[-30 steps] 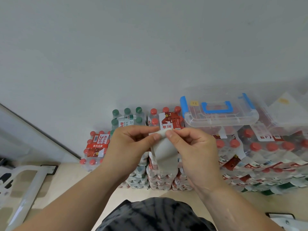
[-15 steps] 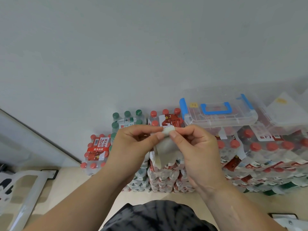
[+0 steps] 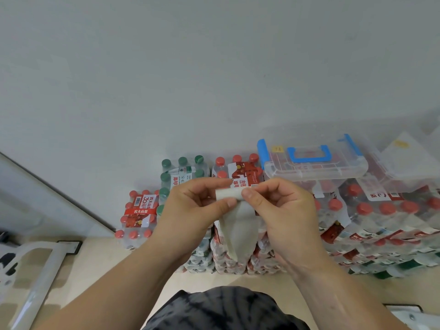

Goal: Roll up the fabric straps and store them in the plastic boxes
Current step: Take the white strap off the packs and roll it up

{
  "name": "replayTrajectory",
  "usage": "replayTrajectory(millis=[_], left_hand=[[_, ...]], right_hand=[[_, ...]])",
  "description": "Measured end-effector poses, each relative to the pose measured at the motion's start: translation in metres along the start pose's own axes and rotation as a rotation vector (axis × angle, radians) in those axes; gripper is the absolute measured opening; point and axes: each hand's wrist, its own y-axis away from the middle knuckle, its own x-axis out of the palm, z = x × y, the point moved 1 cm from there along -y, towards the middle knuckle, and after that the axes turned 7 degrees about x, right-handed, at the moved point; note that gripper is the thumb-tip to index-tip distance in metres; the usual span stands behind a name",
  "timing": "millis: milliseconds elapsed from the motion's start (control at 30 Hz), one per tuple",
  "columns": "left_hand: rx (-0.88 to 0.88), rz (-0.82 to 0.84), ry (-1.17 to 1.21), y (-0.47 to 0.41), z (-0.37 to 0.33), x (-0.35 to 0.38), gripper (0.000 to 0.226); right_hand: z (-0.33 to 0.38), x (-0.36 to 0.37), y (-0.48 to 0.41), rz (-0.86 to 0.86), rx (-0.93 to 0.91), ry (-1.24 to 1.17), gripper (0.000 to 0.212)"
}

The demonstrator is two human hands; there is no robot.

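A whitish fabric strap hangs in front of me, its top end wound into a small tight roll. My left hand pinches the left end of that roll between thumb and fingers. My right hand pinches the right end the same way, and the loose tail drops down between my wrists. A clear plastic box with a blue handle and blue latches sits closed on stacked water bottle packs, behind and to the right of my hands. A second clear box stands further right, partly cut off.
Shrink-wrapped packs of water bottles with red and green caps are stacked against the white wall. A white frame stands on the floor at the lower left. My dark patterned clothing fills the bottom centre.
The roll at the strap's top has grown thicker as both hands turned it, and the hanging tail has become shorter. The hands stay in about the same place.
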Motion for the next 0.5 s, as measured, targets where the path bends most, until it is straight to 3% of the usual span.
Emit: replayTrajectory(millis=[367,500], left_hand=[[0.042,0.023,0.011,0.0025,0.0037,0.0004,0.026],[0.052,0.005,-0.004,0.0026,0.0049,0.0017,0.027]], right_hand=[[-0.0064,-0.0006,0.0081,0.003,-0.016,-0.004,0.008],[-0.0084,0.0023,0.0108,-0.038,0.006,-0.047,0.018]])
